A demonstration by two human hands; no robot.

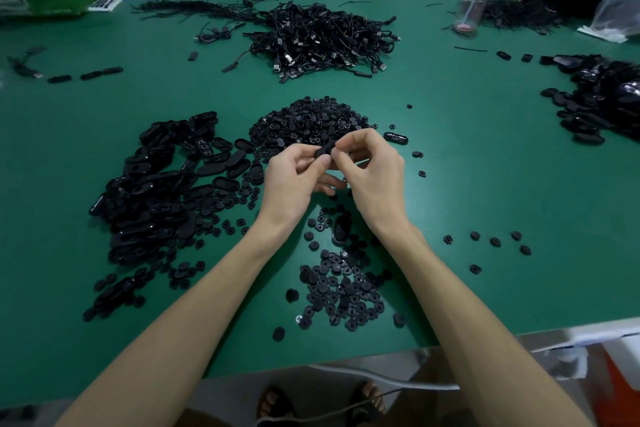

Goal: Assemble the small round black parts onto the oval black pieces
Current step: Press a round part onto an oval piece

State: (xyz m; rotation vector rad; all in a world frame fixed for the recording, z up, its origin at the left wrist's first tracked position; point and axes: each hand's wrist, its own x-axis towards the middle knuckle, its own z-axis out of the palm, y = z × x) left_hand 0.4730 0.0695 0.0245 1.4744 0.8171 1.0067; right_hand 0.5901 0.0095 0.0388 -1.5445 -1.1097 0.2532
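One head-worn wide view, forward and down, close above green table (467, 191)

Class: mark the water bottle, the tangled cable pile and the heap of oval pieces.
water bottle (471, 3): head view, its clear body.
cable pile (322, 38): head view, tangle's middle.
heap of oval pieces (152, 191): head view, centre of heap.

Black parts (311, 121) on green table (467, 149)

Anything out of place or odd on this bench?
What seems a pale, cross-marked screw head lies at the left edge of the nearest heap of round black parts, the only non-black piece there. Nothing else stands out; left hand and right hand pinch a black piece.
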